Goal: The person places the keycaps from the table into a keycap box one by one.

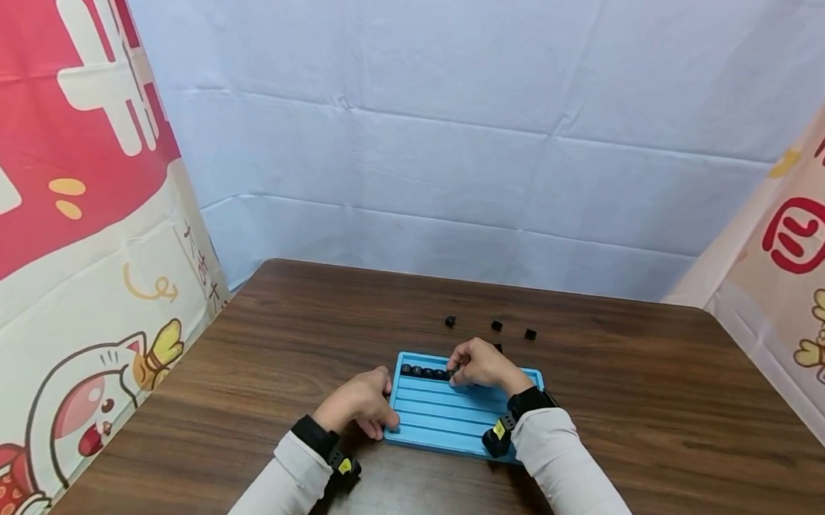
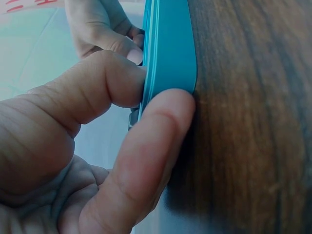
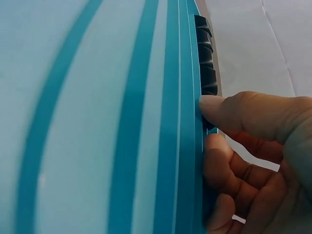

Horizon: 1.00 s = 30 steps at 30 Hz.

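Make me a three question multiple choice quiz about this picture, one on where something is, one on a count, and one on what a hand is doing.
1. Where do the black pieces already in the blue tray sit?
A. In its far groove
B. In its near groove
C. Stacked at its middle

2. How many loose black cubes lie in plain view on the table beyond the tray?
A. One
B. Three
C. Six

3. What is the left hand doing?
A. Lying flat on the table
B. Gripping the tray's left edge
C. Holding a cube in the air

Answers: 1 A, the row of black pieces lines the groove farthest from the person. 2 B, three cubes lie apart there, a fourth half hidden by the right hand. 3 B, thumb and finger pinch the tray's corner in the left wrist view.
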Available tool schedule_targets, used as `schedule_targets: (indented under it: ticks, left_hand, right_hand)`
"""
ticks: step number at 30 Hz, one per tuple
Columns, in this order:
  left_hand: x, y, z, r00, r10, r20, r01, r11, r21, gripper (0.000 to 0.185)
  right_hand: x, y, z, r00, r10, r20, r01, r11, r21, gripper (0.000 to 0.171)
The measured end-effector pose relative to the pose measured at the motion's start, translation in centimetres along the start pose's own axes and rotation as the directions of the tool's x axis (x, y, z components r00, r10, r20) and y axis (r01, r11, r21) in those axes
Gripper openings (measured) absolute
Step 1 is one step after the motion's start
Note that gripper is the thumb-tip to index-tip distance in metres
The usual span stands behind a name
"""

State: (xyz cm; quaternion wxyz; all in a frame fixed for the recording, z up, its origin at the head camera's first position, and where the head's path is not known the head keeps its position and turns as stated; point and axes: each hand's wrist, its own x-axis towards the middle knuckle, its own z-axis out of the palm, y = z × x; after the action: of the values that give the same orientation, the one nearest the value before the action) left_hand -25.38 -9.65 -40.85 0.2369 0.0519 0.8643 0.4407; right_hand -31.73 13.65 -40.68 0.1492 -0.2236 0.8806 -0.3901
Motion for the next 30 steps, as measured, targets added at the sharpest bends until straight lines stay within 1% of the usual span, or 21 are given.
schedule_targets:
  ticks: [4,13,17,22,24,27,30]
  left_hand:
    - [-0.01,-0.03,0.03,1.0,0.002,0.004,-0.002,1.0,-0.009,0.039]
    - [0.03,-0.15,0.08,1.0,0.003,-0.004,-0.003,1.0,0.004,0.039]
    - [0.03,-0.2,0.08,1.0,0.002,-0.006,-0.002,1.0,0.002,0.039]
    - [-0.07,-0.29,0.04,1.0,0.009,-0.005,-0.009,1.0,0.01,0.04]
    - [-0.09,-0.31,0.03,1.0,0.011,-0.005,-0.011,1.0,0.013,0.04]
    - [-0.11,-0.23,0.01,1.0,0.012,-0.005,-0.011,1.0,0.012,0.04]
    - [-0.12,-0.08,-0.03,1.0,0.009,-0.005,-0.009,1.0,0.012,0.04]
  right_hand:
    - [0.02,0.07,0.03,1.0,0.01,0.004,-0.009,1.0,-0.005,0.011]
    - [-0.03,0.11,0.19,1.0,0.008,-0.004,-0.008,0.999,-0.033,0.011]
    - [-0.04,0.15,0.22,1.0,0.013,-0.007,-0.013,1.0,-0.026,0.011]
    - [-0.12,0.23,0.27,1.0,-0.004,0.001,0.004,1.0,-0.007,0.012]
    - [-0.18,0.24,0.22,1.0,-0.016,0.005,0.016,1.0,-0.006,0.013]
    - [-0.21,0.19,0.08,1.0,-0.001,0.004,0.001,1.0,-0.003,0.017]
    - [-0.28,0.05,-0.12,1.0,0.023,-0.001,-0.023,0.999,-0.029,0.024]
